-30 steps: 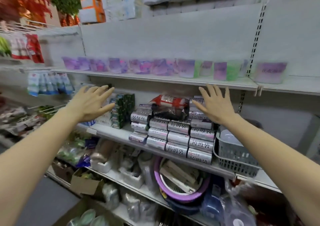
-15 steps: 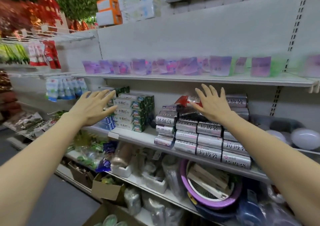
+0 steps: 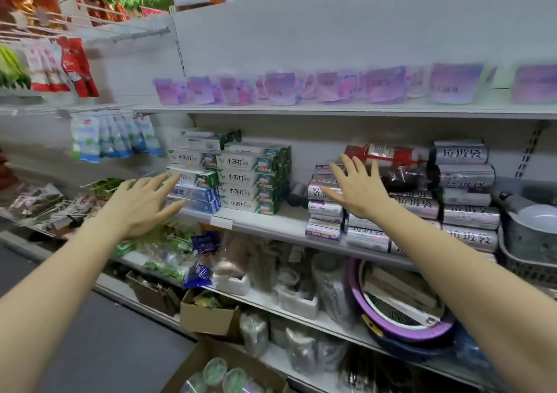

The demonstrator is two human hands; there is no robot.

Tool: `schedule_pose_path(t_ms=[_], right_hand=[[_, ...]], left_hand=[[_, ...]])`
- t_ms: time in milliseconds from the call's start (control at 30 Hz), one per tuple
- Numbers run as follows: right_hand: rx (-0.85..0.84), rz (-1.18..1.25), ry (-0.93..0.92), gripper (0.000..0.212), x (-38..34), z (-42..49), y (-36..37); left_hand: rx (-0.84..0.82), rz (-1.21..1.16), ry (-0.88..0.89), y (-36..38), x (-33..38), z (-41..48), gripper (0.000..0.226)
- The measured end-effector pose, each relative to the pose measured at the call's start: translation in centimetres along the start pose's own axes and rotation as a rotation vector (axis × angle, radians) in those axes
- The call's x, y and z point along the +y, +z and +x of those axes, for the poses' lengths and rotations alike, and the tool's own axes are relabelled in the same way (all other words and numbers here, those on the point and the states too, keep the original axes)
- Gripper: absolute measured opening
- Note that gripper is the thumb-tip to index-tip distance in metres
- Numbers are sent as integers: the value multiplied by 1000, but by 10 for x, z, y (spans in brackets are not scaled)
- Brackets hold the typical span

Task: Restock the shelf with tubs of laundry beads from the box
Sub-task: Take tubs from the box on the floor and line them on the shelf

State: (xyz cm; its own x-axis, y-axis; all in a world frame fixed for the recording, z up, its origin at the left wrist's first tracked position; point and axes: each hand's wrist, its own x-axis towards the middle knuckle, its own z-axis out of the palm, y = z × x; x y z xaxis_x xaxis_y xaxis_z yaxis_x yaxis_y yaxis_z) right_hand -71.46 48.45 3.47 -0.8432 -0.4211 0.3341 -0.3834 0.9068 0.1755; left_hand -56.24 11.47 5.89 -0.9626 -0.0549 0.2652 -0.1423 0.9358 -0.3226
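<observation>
White metal shop shelving (image 3: 331, 112) fills the frame, running from the left edge off to the right. Along its upper tier, across the upper middle of the frame, stands a row of blurred purple and pink plastic tubs of laundry beads (image 3: 283, 88). At the bottom centre you see an open brown cardboard box (image 3: 196, 362) on the floor, with more tubs inside showing pale green lids (image 3: 215, 370).

Your left hand (image 3: 141, 202) reaches out at centre left, palm down and fingers spread, holding nothing; its fingertips overlap the stacked white and green toothpaste cartons (image 3: 247, 178) on the middle tier, though you cannot tell whether they touch. Your right hand (image 3: 358, 187) is raised at centre right, fingers splayed and empty, in front of the stacked silver rolls of rubbish bags (image 3: 464, 178). Neither hand is near the tubs or the box.
</observation>
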Motion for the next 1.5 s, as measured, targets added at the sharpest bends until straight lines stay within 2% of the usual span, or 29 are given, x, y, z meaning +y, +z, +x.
schedule_pose_path(t_ms=[233,433,633,833,933,1033,1100,1333,1500], right_hand=[[-26,16,-70,70,-56,50,17],[-19,71,-121,71,-93,109,36],[-49,105,-92,72,-103,160,53],[-73,61,-79,71,-122,187,65],[-71,57,-38,72,-137,195,63],[-58,53,17,72,-157,195,61],[-47,39,61,73,-172,192,59],[-64,11,252,73,-231,160,40],[-82,-34,331,74,-256,132,27]], left_hand=[[-46,-44,-64,45,-49,15,104],[-78,-10,-61,68,-71,52,91],[-15,-35,-38,71,-92,100,99],[-27,-46,22,85,-113,127,100],[-40,-63,37,94,-134,136,97],[-41,-59,60,105,-162,150,77],[-35,-50,88,110,-181,158,71],[32,-21,225,117,-236,170,72],[38,-20,250,135,-252,171,75]])
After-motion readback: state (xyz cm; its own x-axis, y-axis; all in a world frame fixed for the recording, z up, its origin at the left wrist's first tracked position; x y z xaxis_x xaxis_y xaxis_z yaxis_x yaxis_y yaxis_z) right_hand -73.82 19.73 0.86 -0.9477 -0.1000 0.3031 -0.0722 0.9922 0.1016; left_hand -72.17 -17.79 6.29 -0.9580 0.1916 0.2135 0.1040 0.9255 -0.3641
